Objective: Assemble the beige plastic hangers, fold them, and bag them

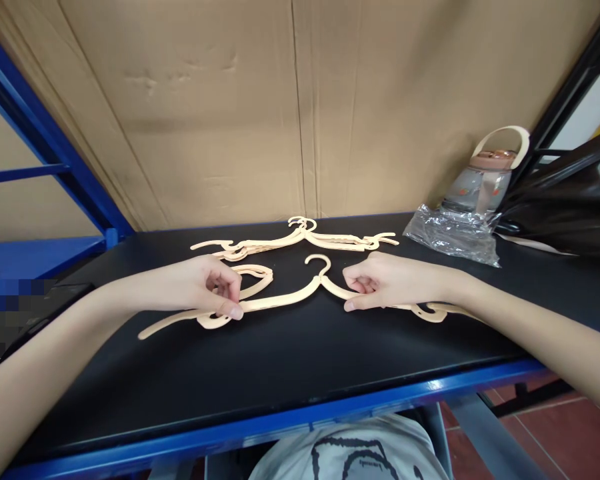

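A cream clothes hanger (290,294) with a hook at its middle is spread out low over the black tabletop. My left hand (211,287) pinches its left arm between thumb and fingers. Its right arm is gripped by my right hand (375,281), whose curled fingers cover part of it. Just beyond my left fingers lies another cream piece, a folded hanger (260,272), partly hidden by the hand. Farther back, several matching hangers (275,241) lie stacked together, their hooks bunched at the middle.
A clear bottle (480,183) with a pink lid and cream handle stands at the back right, behind crumpled clear plastic wrap (453,237). Cardboard (210,120) walls off the rear. The black tabletop (280,360) ends in a blue metal edge (300,425). A black bag-like item (570,193) sits far right.
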The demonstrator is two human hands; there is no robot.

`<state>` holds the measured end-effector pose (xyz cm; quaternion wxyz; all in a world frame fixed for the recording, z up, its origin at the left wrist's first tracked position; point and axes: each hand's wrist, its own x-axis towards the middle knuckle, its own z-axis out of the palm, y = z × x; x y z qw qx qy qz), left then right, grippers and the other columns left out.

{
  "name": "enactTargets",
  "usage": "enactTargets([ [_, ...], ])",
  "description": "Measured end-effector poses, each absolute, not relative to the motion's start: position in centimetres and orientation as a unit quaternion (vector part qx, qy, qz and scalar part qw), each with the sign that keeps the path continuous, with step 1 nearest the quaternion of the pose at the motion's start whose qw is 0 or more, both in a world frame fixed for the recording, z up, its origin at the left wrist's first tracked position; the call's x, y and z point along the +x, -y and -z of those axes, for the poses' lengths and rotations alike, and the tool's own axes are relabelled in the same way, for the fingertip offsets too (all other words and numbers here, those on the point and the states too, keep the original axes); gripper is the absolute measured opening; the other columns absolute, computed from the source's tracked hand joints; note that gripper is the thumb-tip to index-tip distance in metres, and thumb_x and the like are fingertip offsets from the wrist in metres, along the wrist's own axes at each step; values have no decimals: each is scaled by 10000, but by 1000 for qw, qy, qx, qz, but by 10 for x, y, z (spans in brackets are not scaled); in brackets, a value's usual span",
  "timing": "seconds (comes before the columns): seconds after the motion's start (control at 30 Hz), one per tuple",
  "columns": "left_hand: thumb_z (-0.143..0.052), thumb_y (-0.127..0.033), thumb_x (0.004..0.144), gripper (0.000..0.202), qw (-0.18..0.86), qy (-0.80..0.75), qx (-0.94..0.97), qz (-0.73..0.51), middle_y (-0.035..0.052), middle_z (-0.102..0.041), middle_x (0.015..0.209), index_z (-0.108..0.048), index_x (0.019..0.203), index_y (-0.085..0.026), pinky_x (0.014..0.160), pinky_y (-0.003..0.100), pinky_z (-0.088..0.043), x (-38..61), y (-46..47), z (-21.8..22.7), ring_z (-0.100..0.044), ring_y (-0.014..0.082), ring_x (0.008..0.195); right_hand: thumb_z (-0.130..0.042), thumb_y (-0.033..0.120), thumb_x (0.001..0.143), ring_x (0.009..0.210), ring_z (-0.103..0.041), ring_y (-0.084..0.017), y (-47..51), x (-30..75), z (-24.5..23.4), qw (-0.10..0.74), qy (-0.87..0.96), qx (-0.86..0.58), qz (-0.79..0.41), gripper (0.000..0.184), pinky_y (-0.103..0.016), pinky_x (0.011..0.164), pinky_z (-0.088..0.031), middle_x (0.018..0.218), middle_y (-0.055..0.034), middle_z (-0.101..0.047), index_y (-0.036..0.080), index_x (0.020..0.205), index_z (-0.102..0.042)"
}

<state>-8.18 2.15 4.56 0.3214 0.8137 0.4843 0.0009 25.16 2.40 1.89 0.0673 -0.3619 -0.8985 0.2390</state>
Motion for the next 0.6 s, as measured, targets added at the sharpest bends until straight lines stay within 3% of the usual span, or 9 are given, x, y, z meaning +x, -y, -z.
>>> enactTargets([
  [0.17,-716,-451,727,287,330,-461,823,30,-34,-492,529,-661,657,-178,466,198,-298,-75,-16,-45,-401,83,505,-648,547,793,532,-414,-86,-25,255,-23,59,900,-378,-210,368,-233,508,-269,609,67,-507,203,733,-533],
  [0.4,-779,-431,643,367,303,-465,829,74,-33,-526,807,-656,939,-252,542,188,-347,-71,-6,-52,-427,112,667,-614,595,799,531,-406,-93,-26,261,-31,16,900,-399,-173,461,-243,514,-266,550,60,-478,191,618,-483],
  [0.6,-750,-328,680,313,283,-466,830,119,-26,-556,887,-671,982,-305,616,185,-388,-75,-3,-58,-459,130,731,-619,596,792,516,-405,-92,-28,263,-32,-5,890,-409,-199,452,-238,498,-273,537,66,-478,197,635,-478],
])
